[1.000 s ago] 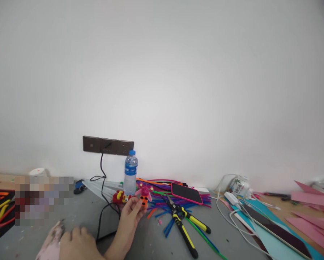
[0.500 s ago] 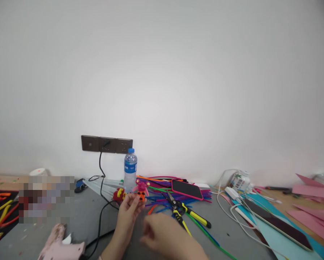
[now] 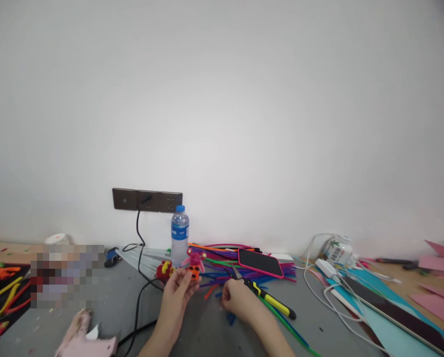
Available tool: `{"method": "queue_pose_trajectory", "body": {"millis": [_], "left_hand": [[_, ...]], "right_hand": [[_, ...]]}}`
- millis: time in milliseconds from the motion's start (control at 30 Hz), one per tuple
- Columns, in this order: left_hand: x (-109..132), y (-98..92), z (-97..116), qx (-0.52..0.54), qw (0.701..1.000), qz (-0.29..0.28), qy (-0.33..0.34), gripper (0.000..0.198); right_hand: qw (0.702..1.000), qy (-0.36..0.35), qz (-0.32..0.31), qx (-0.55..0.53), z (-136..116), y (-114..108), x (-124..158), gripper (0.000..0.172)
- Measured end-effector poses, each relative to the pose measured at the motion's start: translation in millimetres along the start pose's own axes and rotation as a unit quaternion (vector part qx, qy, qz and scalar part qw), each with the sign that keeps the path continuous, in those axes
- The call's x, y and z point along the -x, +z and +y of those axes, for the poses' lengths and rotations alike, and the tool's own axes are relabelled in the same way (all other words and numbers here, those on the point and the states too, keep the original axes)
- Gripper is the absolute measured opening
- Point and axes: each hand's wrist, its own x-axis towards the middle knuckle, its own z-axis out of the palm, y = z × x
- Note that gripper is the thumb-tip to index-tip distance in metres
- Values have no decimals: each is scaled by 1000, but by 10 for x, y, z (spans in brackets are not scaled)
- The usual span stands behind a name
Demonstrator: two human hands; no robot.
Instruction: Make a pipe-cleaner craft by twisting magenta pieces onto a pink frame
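Head view: the left hand point(image 3: 176, 293) pinches a pink-and-orange figure point(image 3: 195, 259) above the worktop point(image 3: 114, 297), towards its far edge.
The right hand point(image 3: 239, 297), fingers curled, overlaps the pliers point(image 3: 277, 303) in view — I cannot tell whether it grips anything. A slackened pinch could drop the figure; a forward nudge by the left hand could tip the bottle point(image 3: 179, 245) just behind. Counted: two hands, one held figure, one bottle, one pair of pliers, one pink-edged phone point(image 3: 259, 262), one red-and-yellow piece point(image 3: 164, 269); the pipe cleaners point(image 3: 289, 271) overlap — too many to count.
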Motion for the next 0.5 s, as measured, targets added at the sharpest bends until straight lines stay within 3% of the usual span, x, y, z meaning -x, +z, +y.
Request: {"method": "queue_pose_trajectory", "body": {"millis": [133, 233, 400, 500], "left_hand": [[-12, 4, -11, -10, 1000, -14, -2, 40], [-27, -6, -37, -19, 999, -30, -2, 39], [-40, -44, -91, -40, 999, -36, 2, 40], [-47, -61, -103, -54, 997, -52, 9, 39]], "right_hand": [[989, -26, -21, -146, 58, -156, -139, 16], [963, -67, 12, -261, 84, -224, -237, 13], [916, -89, 89, -382, 183, -180, -298, 40], [895, -85, 118, -422, 221, -147, -287, 45]]}}
